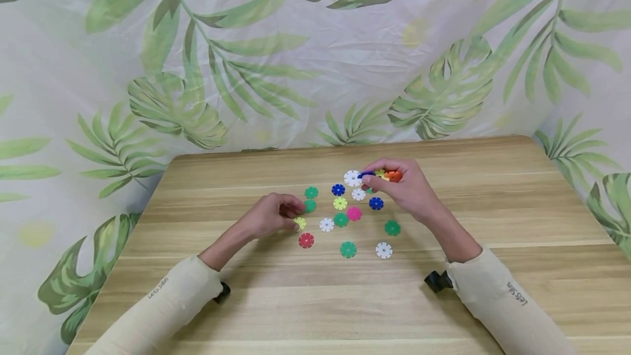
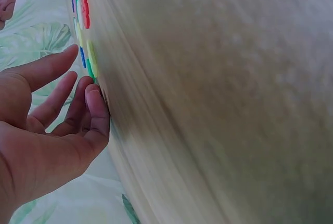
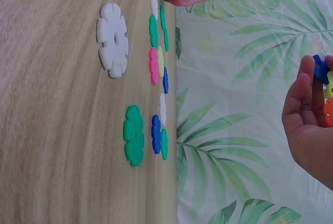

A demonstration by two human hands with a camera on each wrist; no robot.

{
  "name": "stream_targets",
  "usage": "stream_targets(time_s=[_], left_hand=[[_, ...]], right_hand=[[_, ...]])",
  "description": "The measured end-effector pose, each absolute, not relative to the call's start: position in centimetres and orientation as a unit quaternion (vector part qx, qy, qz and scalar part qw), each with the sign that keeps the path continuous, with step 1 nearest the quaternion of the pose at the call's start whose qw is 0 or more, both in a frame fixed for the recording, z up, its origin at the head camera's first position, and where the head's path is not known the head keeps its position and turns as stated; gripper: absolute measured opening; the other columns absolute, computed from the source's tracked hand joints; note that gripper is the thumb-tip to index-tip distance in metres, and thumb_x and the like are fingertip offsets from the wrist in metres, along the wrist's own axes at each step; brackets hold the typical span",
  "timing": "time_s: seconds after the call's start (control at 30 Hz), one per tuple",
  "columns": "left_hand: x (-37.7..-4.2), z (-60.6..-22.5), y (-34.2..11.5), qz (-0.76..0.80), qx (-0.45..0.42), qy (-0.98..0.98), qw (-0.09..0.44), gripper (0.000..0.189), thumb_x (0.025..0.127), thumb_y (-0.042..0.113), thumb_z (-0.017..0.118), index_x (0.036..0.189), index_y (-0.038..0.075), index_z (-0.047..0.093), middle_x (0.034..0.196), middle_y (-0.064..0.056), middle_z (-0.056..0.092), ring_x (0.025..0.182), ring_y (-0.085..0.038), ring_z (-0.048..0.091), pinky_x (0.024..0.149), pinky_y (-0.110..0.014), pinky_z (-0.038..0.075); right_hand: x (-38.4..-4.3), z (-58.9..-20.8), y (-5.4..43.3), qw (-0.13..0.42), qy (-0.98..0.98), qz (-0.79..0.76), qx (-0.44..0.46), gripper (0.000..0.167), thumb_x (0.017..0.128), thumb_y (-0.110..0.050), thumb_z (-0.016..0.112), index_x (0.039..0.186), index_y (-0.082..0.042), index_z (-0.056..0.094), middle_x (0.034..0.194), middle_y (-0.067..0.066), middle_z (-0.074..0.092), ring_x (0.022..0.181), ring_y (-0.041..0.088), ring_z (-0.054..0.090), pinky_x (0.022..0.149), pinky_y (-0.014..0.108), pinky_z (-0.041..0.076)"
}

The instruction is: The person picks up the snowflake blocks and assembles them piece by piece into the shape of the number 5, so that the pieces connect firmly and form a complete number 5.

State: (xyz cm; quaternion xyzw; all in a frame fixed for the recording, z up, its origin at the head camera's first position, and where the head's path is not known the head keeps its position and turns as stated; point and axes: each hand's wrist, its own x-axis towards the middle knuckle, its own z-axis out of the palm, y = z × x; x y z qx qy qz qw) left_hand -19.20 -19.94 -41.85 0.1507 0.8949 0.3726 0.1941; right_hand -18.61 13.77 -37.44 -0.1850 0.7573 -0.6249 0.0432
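My right hand (image 1: 401, 185) is raised above the far part of the table and pinches a chain of notched plastic discs. A white disc (image 1: 352, 178), a blue disc (image 3: 320, 69), a yellow disc (image 3: 329, 84) and an orange disc (image 1: 394, 176) make up this chain. Over the left edge of the scattered discs is my left hand (image 1: 273, 213), its fingers loosely bent and apart from the thumb. Nothing shows between them in the left wrist view. Nearest to that hand are a loose yellow disc (image 1: 300, 223) and a green disc (image 1: 309, 206); contact I cannot tell.
Several loose discs lie flat on the wooden table (image 1: 296, 300), among them a red disc (image 1: 306, 240), a pink disc (image 1: 354, 213), a blue disc (image 1: 376, 203) and a white disc (image 1: 384, 250). Behind the table hangs a leaf-patterned cloth (image 1: 345, 70).
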Motion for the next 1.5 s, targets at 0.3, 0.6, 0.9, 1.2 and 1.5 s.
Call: stream_targets(time_s=[0.3,0.6,0.9,1.2,1.5], left_hand=[[-19.4,-42.3,-20.0,0.348,0.166,0.903,0.189,0.035,0.086,-0.003,0.086,0.119,0.007,0.078,0.111,-0.006,0.075,0.097,-0.019,0.062,0.088,-0.031,0.056],[-19.1,-42.4,-19.7,0.332,0.177,0.908,0.183,0.037,0.085,-0.008,0.083,0.117,0.007,0.078,0.107,-0.004,0.074,0.095,-0.019,0.061,0.087,-0.032,0.055],[-19.1,-42.4,-19.5,0.347,0.169,0.905,0.181,0.038,0.083,-0.013,0.082,0.115,0.007,0.078,0.101,-0.005,0.070,0.092,-0.020,0.060,0.083,-0.030,0.054],[-19.2,-41.5,-19.1,0.375,0.162,0.899,0.158,0.029,0.091,-0.007,0.078,0.116,0.005,0.077,0.103,-0.007,0.073,0.095,-0.020,0.064,0.086,-0.031,0.056],[-19.4,-38.7,-18.0,0.474,0.161,0.861,0.087,0.017,0.096,0.007,0.079,0.114,0.009,0.079,0.102,-0.010,0.077,0.087,-0.023,0.068,0.073,-0.029,0.061]], right_hand=[[-18.6,-37.6,13.7,0.046,0.754,-0.629,-0.185,0.017,0.101,-0.010,0.075,0.115,-0.002,0.078,0.095,-0.002,0.081,0.087,0.019,0.075,0.078,0.029,0.064],[-18.6,-37.6,13.6,0.049,0.755,-0.628,-0.182,0.017,0.101,-0.011,0.075,0.115,-0.002,0.078,0.095,0.002,0.081,0.087,0.018,0.075,0.077,0.029,0.064],[-18.5,-37.7,13.6,0.051,0.758,-0.625,-0.180,0.017,0.102,-0.011,0.075,0.115,-0.003,0.079,0.095,0.004,0.081,0.086,0.019,0.074,0.075,0.029,0.063],[-18.5,-37.7,13.6,0.052,0.761,-0.620,-0.181,0.018,0.102,-0.013,0.074,0.116,-0.002,0.078,0.096,0.006,0.082,0.088,0.018,0.075,0.077,0.028,0.063],[-18.6,-37.7,13.6,0.049,0.764,-0.619,-0.175,0.018,0.103,-0.014,0.074,0.116,-0.003,0.078,0.095,0.004,0.082,0.086,0.019,0.074,0.074,0.028,0.062]])
